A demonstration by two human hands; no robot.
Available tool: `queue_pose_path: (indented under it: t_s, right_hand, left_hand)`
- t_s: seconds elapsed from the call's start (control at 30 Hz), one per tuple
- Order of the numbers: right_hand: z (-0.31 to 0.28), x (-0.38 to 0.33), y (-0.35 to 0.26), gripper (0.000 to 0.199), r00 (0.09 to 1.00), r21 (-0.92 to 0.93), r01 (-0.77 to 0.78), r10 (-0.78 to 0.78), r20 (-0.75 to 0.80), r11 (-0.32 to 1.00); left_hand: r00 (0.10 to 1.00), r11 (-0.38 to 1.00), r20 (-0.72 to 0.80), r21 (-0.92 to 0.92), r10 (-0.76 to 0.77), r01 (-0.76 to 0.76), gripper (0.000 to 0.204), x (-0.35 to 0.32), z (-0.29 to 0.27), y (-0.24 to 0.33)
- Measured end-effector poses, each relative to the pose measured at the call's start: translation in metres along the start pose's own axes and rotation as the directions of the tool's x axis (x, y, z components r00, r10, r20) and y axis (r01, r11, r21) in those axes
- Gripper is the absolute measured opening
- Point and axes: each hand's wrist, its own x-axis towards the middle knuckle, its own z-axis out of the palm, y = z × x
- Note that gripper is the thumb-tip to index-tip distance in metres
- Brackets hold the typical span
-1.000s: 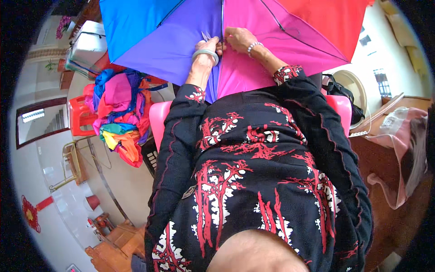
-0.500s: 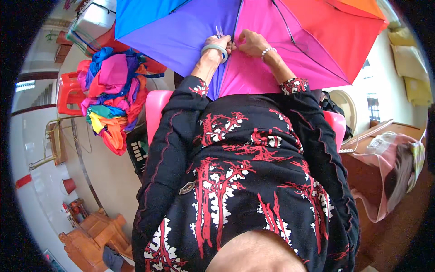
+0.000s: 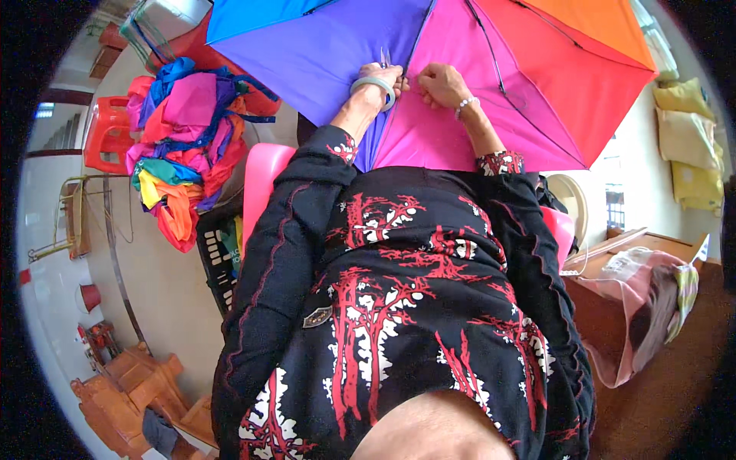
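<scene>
An open umbrella (image 3: 322,61) with blue, purple, pink, red and orange panels spreads before me, its dark ribs (image 3: 484,42) facing up. Against the purple panel, beside the seam with the pink one, my left hand (image 3: 379,83) is closed. A small two-pronged metal tool (image 3: 385,57), like thread snips, sticks up out of it, and its fingertips are at the seam. Just right of the seam, over the pink panel, my right hand (image 3: 445,86) is closed in a pinch. Whatever it pinches is too small to make out.
Folded colourful cloth (image 3: 188,138) is heaped on a red plastic stool (image 3: 107,138) at left. A dark crate (image 3: 218,257) stands below it. Pink chair arms (image 3: 264,172) flank me. At right, a pink cloth (image 3: 632,307) hangs over brown furniture (image 3: 682,376); yellowish bundles (image 3: 690,138) lie beyond.
The whole view has shifted slightly, so the umbrella and both hands appear a little further right and lower. Both hands remain closed near the seam; my right hand looks more tightly curled.
</scene>
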Motion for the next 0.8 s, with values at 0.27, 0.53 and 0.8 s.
queue_pose_path:
  t_s: [0.27, 0.53, 0.8]
  right_hand:
    - [0.003, 0.010, -0.001, 0.021, 0.977, -0.134, 0.060, -0.085, -0.194, 0.989]
    - [-0.004, 0.005, -0.003, 0.018, 0.983, 0.090, -0.181, 0.180, 0.027, 0.979]
    - [-0.005, -0.021, -0.032, 0.014, 0.944, 0.534, -0.331, 0.268, 0.195, 0.778]
  left_hand:
    - [0.999, 0.999, 0.002, 0.034, -0.038, 0.038, 0.012, 0.006, 0.000, -0.004]
    - [0.995, 0.999, 0.098, -0.023, -0.028, 0.030, 0.016, 0.014, 0.003, -0.006]
    - [0.997, 0.999, 0.067, 0.018, -0.049, 0.048, 0.016, 0.005, -0.004, -0.003]
